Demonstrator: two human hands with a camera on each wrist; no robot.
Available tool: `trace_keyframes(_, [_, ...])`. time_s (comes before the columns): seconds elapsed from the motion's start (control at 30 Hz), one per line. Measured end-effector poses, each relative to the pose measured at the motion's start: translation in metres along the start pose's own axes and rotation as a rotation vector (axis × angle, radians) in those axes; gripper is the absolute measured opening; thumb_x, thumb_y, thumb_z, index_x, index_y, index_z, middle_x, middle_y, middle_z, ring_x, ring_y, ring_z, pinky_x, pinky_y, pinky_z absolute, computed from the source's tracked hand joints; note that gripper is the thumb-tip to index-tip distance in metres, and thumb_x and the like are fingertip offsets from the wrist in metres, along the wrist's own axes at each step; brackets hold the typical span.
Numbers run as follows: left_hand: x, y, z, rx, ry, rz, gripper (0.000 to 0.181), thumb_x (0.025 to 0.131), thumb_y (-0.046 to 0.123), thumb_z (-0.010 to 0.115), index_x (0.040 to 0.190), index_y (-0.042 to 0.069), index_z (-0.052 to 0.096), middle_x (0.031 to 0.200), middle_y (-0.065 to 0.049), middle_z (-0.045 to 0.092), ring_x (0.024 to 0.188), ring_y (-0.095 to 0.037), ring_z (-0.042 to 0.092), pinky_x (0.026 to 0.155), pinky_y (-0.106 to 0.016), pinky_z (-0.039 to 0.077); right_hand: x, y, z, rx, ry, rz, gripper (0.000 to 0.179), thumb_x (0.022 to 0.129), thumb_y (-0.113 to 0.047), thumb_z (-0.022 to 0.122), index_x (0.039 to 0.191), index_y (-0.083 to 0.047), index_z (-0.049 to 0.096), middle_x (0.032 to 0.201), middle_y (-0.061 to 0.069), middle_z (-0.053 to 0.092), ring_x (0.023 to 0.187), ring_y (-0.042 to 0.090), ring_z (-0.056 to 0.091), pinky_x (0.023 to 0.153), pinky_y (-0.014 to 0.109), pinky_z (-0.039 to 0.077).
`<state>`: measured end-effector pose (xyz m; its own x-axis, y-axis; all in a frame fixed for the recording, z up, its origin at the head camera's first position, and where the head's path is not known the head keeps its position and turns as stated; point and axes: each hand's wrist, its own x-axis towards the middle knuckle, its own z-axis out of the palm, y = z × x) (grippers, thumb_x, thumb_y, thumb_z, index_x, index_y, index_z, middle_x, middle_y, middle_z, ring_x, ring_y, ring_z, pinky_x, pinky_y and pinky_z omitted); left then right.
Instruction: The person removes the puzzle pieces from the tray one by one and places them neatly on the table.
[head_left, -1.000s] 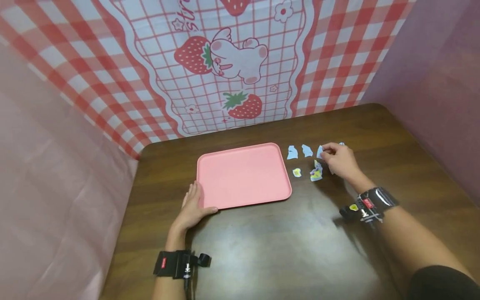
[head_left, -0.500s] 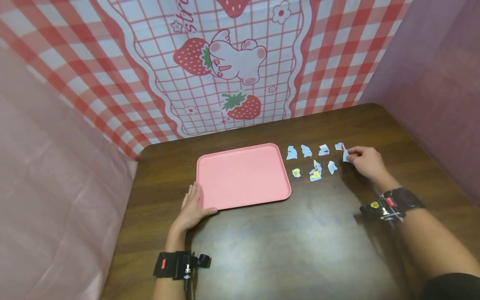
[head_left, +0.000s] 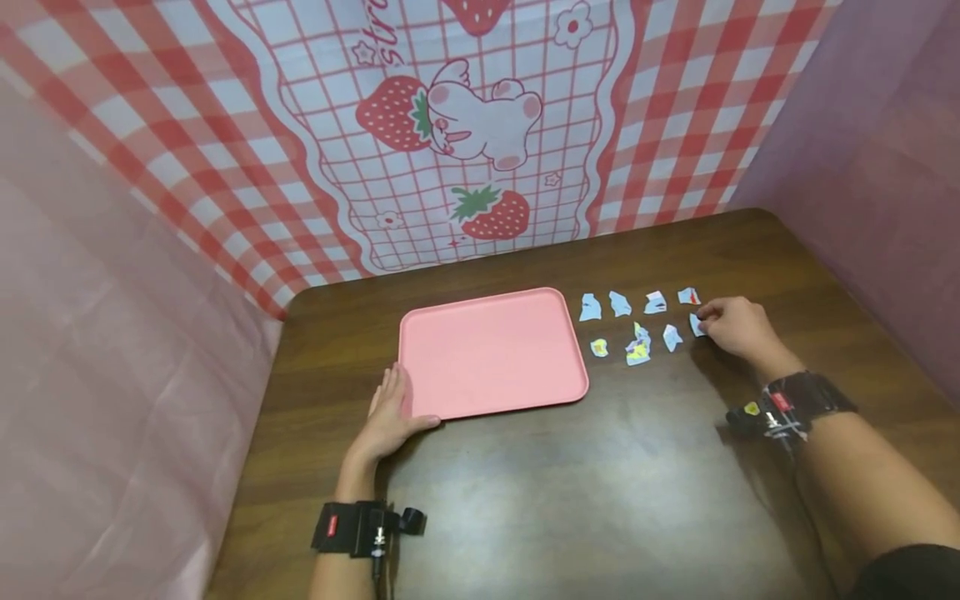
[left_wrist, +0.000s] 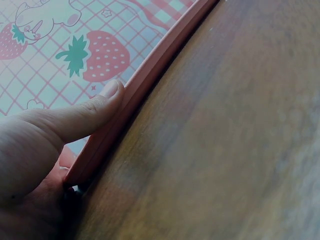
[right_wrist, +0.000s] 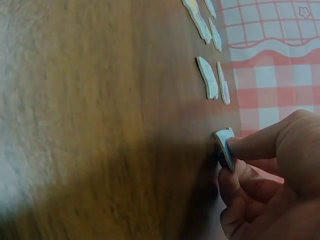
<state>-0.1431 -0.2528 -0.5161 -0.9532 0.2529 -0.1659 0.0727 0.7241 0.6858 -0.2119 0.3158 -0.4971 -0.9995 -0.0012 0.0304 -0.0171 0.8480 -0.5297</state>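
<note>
A pink rectangular tray [head_left: 495, 358] lies on the brown table. My left hand [head_left: 390, 421] rests at its near left corner, fingers along the left side and thumb [left_wrist: 100, 107] on the near rim. To the right of the tray, my right hand [head_left: 738, 327] pinches a small light-blue puzzle piece [right_wrist: 225, 142] between thumb and fingertips. In the right wrist view that piece is tilted on its edge, at or just above the tabletop; contact is hard to tell. Several other flat, irregular pieces form two rows, among them a blue one with a red mark [head_left: 690, 297] and a yellow-patterned one [head_left: 638, 350].
A red-and-white checked strawberry cloth [head_left: 480, 125] hangs behind the table [head_left: 525, 500]. Pink fabric [head_left: 97, 292] covers the left side, and more hangs at the right. Each wrist wears a black strap with a camera and cable.
My right hand has moved rightward from the upper row with the piece pinched, then brought it slightly nearer, beside the lower row's right end. The left hand and tray stay put.
</note>
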Motion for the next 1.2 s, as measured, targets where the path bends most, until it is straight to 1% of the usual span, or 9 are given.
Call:
trace_keyframes(0.13, [-0.001,0.002,0.0,-0.008,-0.002,-0.004,0.12,0.085,0.044,0.079,0.157,-0.007,-0.002,0.165,-0.023,-0.009,0.153,-0.034,-0.011,0.121,-0.052,-0.005,0.0,0.001,0.002,-0.008,0.011,0.018,0.022,0.087,-0.007,0.063,0.101,0.007,0.073,0.094,0.026,0.07,0.081,0.039,0.057,0.066,0.045,0.042])
trace_keyframes(0.33, [-0.002,0.0,-0.001,-0.004,0.001,-0.016,0.12,0.085,0.043,0.079,0.157,-0.007,-0.003,0.165,-0.023,-0.009,0.153,-0.034,-0.012,0.121,-0.052,-0.006,0.0,0.003,0.006,-0.006,0.041,0.003,0.022,0.085,-0.005,0.06,0.1,0.005,0.073,0.092,0.025,0.07,0.079,0.04,0.058,0.065,0.047,0.042])
trace_keyframes(0.6, [-0.001,-0.001,0.0,-0.008,0.007,-0.001,0.12,0.085,0.044,0.08,0.158,-0.006,-0.002,0.165,-0.022,-0.007,0.153,-0.033,-0.011,0.121,-0.051,-0.006,-0.005,-0.001,0.005,0.022,0.077,0.014,0.022,0.089,-0.01,0.06,0.099,0.004,0.073,0.097,0.028,0.07,0.088,0.046,0.062,0.069,0.05,0.044])
trace_keyframes(0.83, [-0.001,0.002,0.0,-0.006,0.005,-0.002,0.119,0.085,0.043,0.079,0.158,-0.006,0.0,0.165,-0.023,-0.007,0.153,-0.034,-0.011,0.121,-0.05,-0.006,-0.008,-0.002,0.004,0.048,0.105,0.017,0.024,0.092,-0.013,0.06,0.099,0.006,0.072,0.095,0.027,0.07,0.086,0.044,0.062,0.067,0.046,0.043])
trace_keyframes(1.07, [-0.002,0.003,-0.001,-0.028,0.027,0.016,0.116,0.084,0.04,0.081,0.156,-0.01,0.004,0.164,-0.028,-0.004,0.152,-0.039,-0.009,0.121,-0.053,-0.005,-0.009,-0.01,0.005,0.071,0.138,0.022,0.025,0.092,-0.014,0.058,0.101,0.004,0.073,0.097,0.027,0.07,0.085,0.042,0.062,0.066,0.044,0.042])
trace_keyframes(1.2, [-0.002,0.002,-0.002,-0.014,0.025,0.018,0.116,0.085,0.041,0.08,0.156,-0.01,0.004,0.164,-0.028,-0.004,0.153,-0.039,-0.008,0.121,-0.054,-0.004,-0.011,-0.014,0.007,0.075,0.16,0.016,0.024,0.091,-0.014,0.059,0.1,0.003,0.073,0.091,0.022,0.072,0.082,0.039,0.062,0.065,0.043,0.041])
